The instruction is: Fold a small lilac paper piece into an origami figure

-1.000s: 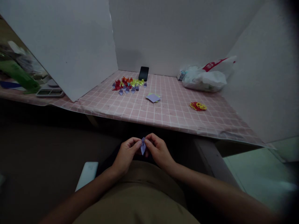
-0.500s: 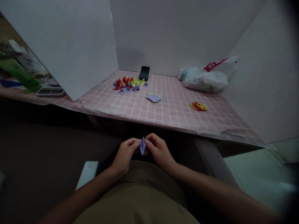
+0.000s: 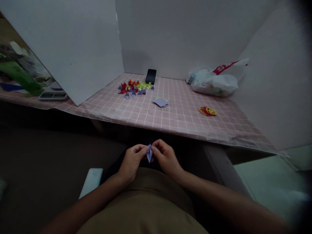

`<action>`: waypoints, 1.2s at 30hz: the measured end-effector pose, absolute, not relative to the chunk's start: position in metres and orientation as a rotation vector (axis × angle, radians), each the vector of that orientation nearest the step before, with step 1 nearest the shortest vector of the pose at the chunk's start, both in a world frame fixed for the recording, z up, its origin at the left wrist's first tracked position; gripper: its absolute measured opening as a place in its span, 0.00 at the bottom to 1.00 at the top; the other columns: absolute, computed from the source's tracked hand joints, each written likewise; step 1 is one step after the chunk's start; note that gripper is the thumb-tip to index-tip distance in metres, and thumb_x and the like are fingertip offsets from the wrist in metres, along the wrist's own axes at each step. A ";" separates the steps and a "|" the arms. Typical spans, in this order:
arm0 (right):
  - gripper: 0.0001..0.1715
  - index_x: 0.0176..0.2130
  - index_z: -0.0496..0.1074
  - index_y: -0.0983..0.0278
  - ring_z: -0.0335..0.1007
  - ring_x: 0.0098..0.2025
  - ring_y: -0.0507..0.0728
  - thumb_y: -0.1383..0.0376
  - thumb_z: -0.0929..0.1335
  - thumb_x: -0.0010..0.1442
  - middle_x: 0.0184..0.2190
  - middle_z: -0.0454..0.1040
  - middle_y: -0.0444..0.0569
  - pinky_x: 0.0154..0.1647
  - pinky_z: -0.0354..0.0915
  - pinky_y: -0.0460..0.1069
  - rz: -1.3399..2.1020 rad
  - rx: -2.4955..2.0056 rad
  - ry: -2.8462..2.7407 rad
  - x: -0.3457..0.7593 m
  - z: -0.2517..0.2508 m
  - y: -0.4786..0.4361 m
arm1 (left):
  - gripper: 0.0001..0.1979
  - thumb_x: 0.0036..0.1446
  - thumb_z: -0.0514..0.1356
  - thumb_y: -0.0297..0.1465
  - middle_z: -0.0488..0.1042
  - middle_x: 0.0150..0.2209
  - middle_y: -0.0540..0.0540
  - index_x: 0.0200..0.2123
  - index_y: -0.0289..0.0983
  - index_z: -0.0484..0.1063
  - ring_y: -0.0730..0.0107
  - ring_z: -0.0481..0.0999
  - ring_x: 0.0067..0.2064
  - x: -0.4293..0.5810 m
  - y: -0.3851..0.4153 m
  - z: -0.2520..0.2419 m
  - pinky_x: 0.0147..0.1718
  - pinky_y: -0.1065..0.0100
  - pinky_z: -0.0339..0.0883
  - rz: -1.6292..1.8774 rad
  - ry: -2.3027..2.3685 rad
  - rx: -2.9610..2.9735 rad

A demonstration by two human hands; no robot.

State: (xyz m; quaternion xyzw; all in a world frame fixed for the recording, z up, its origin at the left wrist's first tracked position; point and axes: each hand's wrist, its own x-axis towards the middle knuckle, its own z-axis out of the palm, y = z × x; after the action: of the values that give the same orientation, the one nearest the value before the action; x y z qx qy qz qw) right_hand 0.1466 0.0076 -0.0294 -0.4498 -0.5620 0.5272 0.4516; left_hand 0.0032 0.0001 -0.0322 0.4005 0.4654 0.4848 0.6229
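A small purple origami paper [image 3: 149, 155], folded into a narrow diamond, is held upright over my lap. My left hand [image 3: 133, 159] pinches its left side between thumb and fingers. On the other side my right hand [image 3: 167, 156] grips the upper right edge the same way. Some fingertips are hidden behind the paper. On the table beyond lies a small stack of square paper [image 3: 161, 102], purple on top with yellow-green showing below. Farther back sits a cluster of folded paper figures [image 3: 133, 87] in red, orange, yellow and purple.
A dark phone [image 3: 150, 76] lies by the back panel. A white plastic bag [image 3: 214, 84] and red and yellow cutout pieces [image 3: 208, 111] are on the right. A scale [image 3: 53, 94] stands left of the panel. Beside my left arm is a white rectangular device [image 3: 91, 182].
My left thumb has slid slightly right across the paper, and the purple diamond looks narrower. Both hands keep their pinch; the things on the table are unmoved.
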 end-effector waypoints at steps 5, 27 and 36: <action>0.11 0.31 0.64 0.61 0.67 0.24 0.51 0.59 0.66 0.63 0.23 0.67 0.41 0.25 0.63 0.47 1.291 -1.133 -1.392 0.146 -0.030 0.007 | 0.12 0.55 0.64 0.39 0.73 0.24 0.50 0.27 0.35 0.75 0.71 0.69 0.28 0.005 0.000 -0.035 0.31 0.69 0.62 1.144 1.114 0.950; 0.09 0.31 0.66 0.64 0.66 0.21 0.49 0.61 0.68 0.59 0.22 0.69 0.40 0.24 0.61 0.45 1.438 -1.089 -1.425 0.151 -0.020 0.013 | 0.11 0.56 0.63 0.37 0.70 0.25 0.51 0.28 0.35 0.74 0.72 0.67 0.29 -0.001 -0.001 -0.034 0.30 0.70 0.60 1.123 1.186 1.174; 0.12 0.29 0.67 0.64 0.64 0.20 0.49 0.60 0.66 0.61 0.20 0.68 0.40 0.23 0.59 0.46 1.418 -1.111 -1.475 0.155 -0.019 0.017 | 0.12 0.56 0.61 0.37 0.69 0.25 0.51 0.27 0.35 0.72 0.72 0.65 0.28 -0.002 -0.001 -0.030 0.29 0.70 0.59 1.040 1.223 1.263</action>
State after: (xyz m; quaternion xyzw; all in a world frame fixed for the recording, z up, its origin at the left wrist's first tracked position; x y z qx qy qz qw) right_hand 0.1545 0.0167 -0.0188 -0.4382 -0.5819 0.5594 0.3955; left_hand -0.0024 -0.0009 -0.0297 0.5274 0.5107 0.4340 0.5221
